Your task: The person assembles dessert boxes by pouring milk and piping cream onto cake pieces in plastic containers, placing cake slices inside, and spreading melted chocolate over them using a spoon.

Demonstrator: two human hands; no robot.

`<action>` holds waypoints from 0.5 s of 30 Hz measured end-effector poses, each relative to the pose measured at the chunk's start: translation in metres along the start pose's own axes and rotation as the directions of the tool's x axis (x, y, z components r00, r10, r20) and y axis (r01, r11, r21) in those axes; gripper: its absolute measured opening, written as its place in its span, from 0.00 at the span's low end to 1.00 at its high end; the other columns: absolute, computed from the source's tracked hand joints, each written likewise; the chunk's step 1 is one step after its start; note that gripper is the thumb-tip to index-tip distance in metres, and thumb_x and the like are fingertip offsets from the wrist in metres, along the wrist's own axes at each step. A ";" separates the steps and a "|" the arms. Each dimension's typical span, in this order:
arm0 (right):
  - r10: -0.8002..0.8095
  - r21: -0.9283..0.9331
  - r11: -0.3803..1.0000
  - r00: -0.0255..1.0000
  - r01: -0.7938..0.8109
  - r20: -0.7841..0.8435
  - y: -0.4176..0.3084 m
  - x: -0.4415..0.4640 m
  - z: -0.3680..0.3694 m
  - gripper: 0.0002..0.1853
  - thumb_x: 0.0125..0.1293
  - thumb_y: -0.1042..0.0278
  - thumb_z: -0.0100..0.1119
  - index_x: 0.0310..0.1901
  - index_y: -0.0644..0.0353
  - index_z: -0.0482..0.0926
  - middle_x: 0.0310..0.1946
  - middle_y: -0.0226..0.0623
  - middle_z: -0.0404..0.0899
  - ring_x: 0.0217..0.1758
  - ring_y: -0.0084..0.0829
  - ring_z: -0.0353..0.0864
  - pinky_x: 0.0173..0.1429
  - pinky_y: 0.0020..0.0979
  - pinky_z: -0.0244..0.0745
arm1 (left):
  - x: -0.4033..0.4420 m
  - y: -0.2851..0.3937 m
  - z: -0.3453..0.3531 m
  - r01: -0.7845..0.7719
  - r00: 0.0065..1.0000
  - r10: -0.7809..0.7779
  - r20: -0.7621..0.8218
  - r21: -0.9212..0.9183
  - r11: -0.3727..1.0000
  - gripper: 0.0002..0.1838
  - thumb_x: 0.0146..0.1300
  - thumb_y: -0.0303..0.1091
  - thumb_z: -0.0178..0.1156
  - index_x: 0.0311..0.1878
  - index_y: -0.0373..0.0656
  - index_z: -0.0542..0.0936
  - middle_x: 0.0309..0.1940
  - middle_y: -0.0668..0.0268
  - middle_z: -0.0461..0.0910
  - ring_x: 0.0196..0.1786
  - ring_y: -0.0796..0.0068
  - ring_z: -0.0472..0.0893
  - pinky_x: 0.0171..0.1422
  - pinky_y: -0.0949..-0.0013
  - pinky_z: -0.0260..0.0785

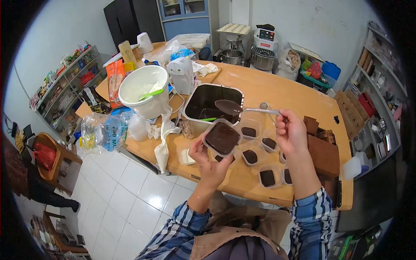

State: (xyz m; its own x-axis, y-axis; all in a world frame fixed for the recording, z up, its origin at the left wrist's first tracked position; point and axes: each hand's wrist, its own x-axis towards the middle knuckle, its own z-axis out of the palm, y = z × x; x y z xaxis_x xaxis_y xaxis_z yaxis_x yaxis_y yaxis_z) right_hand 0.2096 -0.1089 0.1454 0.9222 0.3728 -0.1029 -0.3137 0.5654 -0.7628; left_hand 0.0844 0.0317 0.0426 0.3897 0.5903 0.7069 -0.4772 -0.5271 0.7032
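My left hand (211, 170) is closed around a small square clear plastic cup (222, 137) whose top shows a dark chocolate surface. Between the fingers of my right hand (290, 132) is the handle of a metal spoon (229, 107), its bowl coated in chocolate above the cup. Just behind them stands a deep square tub (190, 104) with dark chocolate inside and a green-handled utensil (208, 119) in it. Several more clear cups with dark pieces in them, such as this one (267, 177), stand on the table below and right of my hands.
A white bucket (125, 93) with a green spatula (151, 94) and a filled piping bag (162, 151) lie to the left. Brown cake blocks (323, 154) are stacked at the right of the wooden table (277, 93). A hand mixer (180, 73) stands behind the tub. Another person's leg (54, 201) shows at far left.
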 end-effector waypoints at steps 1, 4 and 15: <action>-0.004 0.007 1.000 1.000 0.004 -0.002 0.003 0.007 0.001 0.04 0.56 0.72 0.55 0.27 0.60 0.72 0.19 0.31 0.72 0.16 0.18 0.68 0.16 0.17 0.61 | -0.001 -0.004 -0.002 0.006 1.000 -0.006 -0.013 0.010 1.000 0.42 0.41 0.22 0.68 0.55 0.40 0.49 0.54 0.53 0.59 0.58 0.63 0.65 0.63 0.62 0.57; -0.047 -0.032 0.998 0.998 0.046 -0.043 0.019 0.025 0.006 0.03 0.57 0.72 0.54 0.28 0.61 0.73 0.19 0.32 0.72 0.17 0.19 0.69 0.18 0.18 0.65 | -0.008 -0.006 -0.011 0.041 0.999 -0.041 -0.034 0.022 0.999 0.42 0.41 0.21 0.68 0.55 0.40 0.49 0.54 0.54 0.58 0.58 0.64 0.64 0.63 0.62 0.57; -0.313 -0.653 -0.102 0.598 0.751 0.737 0.080 0.057 0.013 0.06 0.55 0.64 0.58 0.28 0.56 0.81 0.27 0.36 0.72 0.37 0.38 0.72 0.39 0.34 0.70 | -0.053 0.023 -0.040 0.169 0.984 -0.166 0.058 -0.045 0.985 0.42 0.40 0.19 0.67 0.54 0.41 0.49 0.55 0.55 0.57 0.59 0.64 0.64 0.64 0.61 0.59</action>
State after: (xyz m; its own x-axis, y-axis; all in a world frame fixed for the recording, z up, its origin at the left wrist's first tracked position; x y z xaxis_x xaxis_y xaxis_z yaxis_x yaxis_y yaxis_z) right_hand 0.2339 -0.0334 0.0866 0.4833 0.5884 0.6483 0.8720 -0.2578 -0.4161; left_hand 0.0206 0.0126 0.0181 0.5083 0.6334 0.5835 -0.4394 -0.3920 0.8083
